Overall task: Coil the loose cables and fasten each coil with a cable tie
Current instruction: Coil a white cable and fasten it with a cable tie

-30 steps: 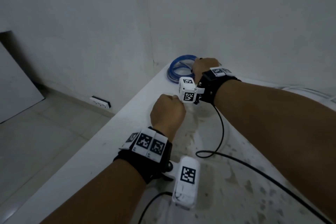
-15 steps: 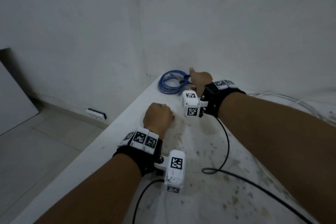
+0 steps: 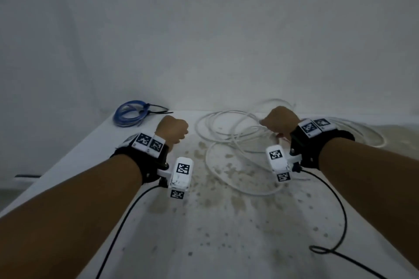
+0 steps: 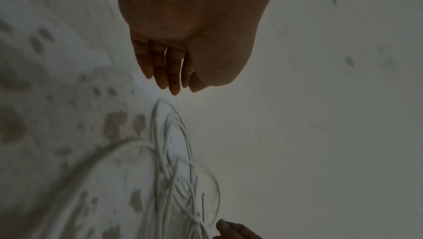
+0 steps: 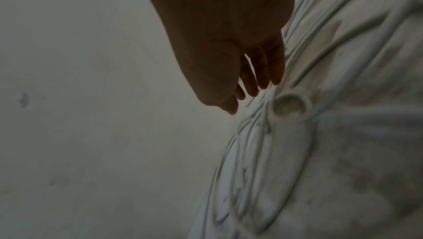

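A blue cable coil point(image 3: 130, 113) bound with a black cable tie point(image 3: 156, 110) lies at the table's far left corner. A loose white cable point(image 3: 226, 140) sprawls in wide loops over the middle and right of the table. My left hand point(image 3: 173, 130) hovers left of those loops, and the left wrist view shows its fingers point(image 4: 169, 73) relaxed, holding nothing. Over the far loops hovers my right hand point(image 3: 280, 121). In the right wrist view its fingers point(image 5: 254, 82) hang straight just above the white cable point(image 5: 288, 106), gripping nothing.
The white table point(image 3: 215, 233) is stained with brown spots and its left edge point(image 3: 68, 165) drops to the floor. A wall stands close behind the table. Black wrist-camera leads point(image 3: 337, 210) trail over the near surface.
My right hand has left the blue coil and moved right, over the white cable. My left hand has moved right too, and the view has turned right with them.
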### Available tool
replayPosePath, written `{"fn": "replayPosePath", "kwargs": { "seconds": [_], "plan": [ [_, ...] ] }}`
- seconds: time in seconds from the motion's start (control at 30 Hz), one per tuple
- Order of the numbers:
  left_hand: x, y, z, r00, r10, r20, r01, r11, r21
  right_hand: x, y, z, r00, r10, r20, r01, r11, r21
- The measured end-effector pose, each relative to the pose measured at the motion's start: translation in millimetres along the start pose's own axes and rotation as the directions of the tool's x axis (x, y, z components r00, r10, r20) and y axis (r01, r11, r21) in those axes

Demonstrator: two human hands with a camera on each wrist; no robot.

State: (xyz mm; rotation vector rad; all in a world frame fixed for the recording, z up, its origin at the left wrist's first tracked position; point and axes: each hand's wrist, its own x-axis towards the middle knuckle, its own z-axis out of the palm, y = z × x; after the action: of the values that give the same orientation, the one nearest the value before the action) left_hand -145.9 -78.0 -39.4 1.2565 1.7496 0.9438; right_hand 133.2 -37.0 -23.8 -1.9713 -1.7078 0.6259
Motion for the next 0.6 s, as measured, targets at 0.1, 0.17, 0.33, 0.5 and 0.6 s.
{"fn": "replayPosePath", "kwargs": {
  "seconds": [0.1,0.17,0.33,0.5,0.6],
  "plan": [
    [-2.7,21.1,43.6,0.988,0.075,0.138,-0.085,0.994,0.067,-17.1,49.0,-40.1,1.000,0.024,0.002,-0.022,0.943,-0.333],
    [-12.8,35.9,69.8,0.983,0.115,0.140,-0.132,0.984,0.116,-24.1,78.6,-50.3,0.997,0.066,0.038,-0.040,0.874,-0.484],
    [-9.7,44.2,108.6,0.942,0.232,0.241,-0.304,0.894,0.330,-19.8,133.1,-44.9,0.987,0.148,0.062,-0.101,0.875,-0.474],
    [-9.6,48.1,135.4,0.914,0.354,0.198,-0.405,0.795,0.451,-8.4,149.4,-43.0,0.992,0.110,0.059,-0.079,0.920,-0.384],
    [-17.8,52.0,151.2,0.854,0.445,0.268,-0.517,0.779,0.355,-3.6,157.1,-41.5,0.993,0.095,0.075,-0.061,0.927,-0.370]
  ]
}}
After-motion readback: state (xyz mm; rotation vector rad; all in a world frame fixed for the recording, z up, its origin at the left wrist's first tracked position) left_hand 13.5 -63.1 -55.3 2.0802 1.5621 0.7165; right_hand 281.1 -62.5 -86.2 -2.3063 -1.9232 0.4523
